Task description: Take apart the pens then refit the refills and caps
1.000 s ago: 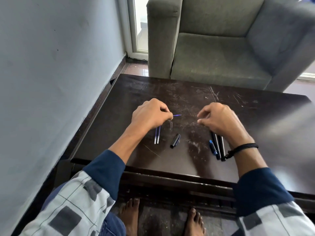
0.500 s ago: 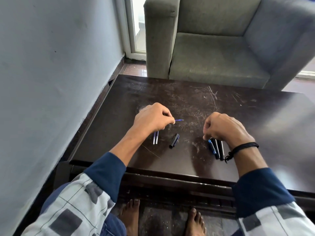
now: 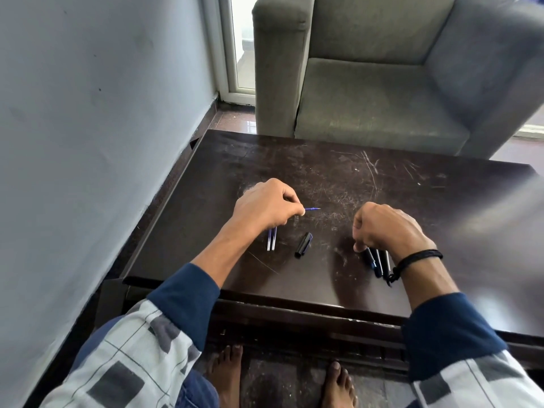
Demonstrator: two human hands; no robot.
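Over dark table (image 3: 441,207), left fingers (image 3: 291,198) pinch refill (image 3: 312,208); right fingers (image 3: 359,231) curl onto pens (image 3: 379,260).

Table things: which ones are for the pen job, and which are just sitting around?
For the job:
- blue refill, pinched in the left hand
- two refills lying on the table
- black cap
- pen barrels under the right hand

Just there:
- grey armchair
- black wristband
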